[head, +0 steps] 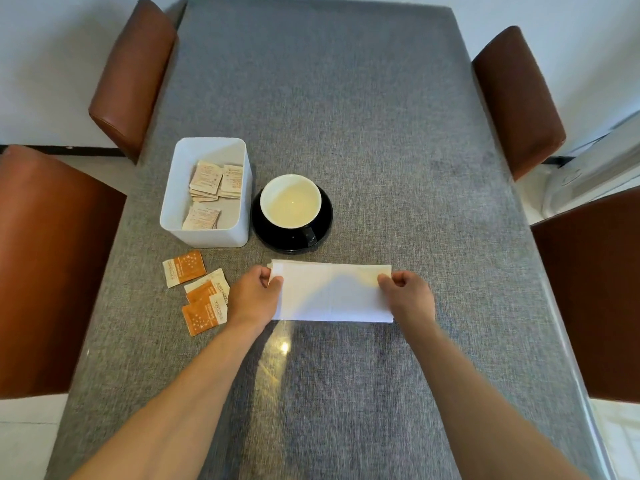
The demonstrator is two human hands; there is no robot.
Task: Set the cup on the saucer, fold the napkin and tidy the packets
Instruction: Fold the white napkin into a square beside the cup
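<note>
Left hand [254, 299] and right hand [408, 296] pinching napkin [330, 294] ends (folded, flat), cup [291, 201] on saucer [292, 237], three packets [197, 292] loose beside bin [207, 233]

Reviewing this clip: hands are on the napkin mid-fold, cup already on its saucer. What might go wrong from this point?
1. The napkin lies just in front of the saucer; a forward fold could nudge it and the cup.
2. The left hand sits beside the loose orange packets; a sweep could scatter them.
3. The right hand pinches only one edge, so the fold may end up uneven.
</note>
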